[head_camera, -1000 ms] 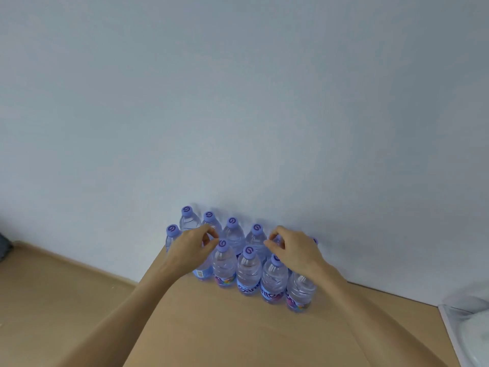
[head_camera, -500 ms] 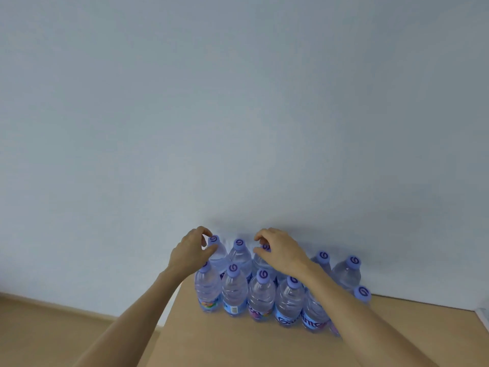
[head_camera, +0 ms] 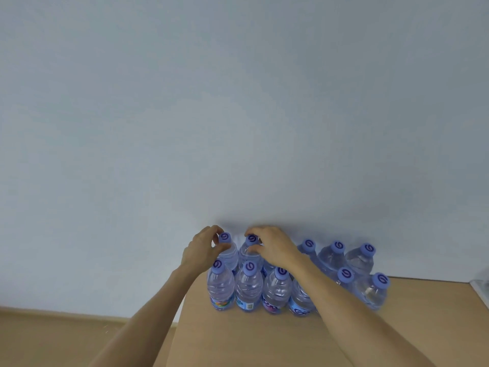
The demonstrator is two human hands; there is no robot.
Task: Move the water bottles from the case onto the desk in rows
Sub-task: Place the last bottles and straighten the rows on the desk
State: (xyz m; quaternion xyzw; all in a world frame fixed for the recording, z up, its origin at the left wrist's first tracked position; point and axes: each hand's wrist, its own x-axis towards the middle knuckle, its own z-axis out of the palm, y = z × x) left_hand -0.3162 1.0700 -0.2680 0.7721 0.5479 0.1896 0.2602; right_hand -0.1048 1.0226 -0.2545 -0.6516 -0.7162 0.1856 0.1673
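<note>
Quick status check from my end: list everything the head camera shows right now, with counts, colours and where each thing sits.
water bottles: at least eleven visible, clear with purple caps, standing upright in two rows on the desk against the wall; the right forearm hides part of both rows.
desk: one, light wood, bottom centre and right.
floor: tan, lower left, below the desk edge.
wall: pale blue-grey, fills the upper view.
pale object: one, far right edge, too cropped to identify.
left hand: pinches the cap of the leftmost back-row bottle.
right hand: grips the neck of the next back-row bottle.
</note>
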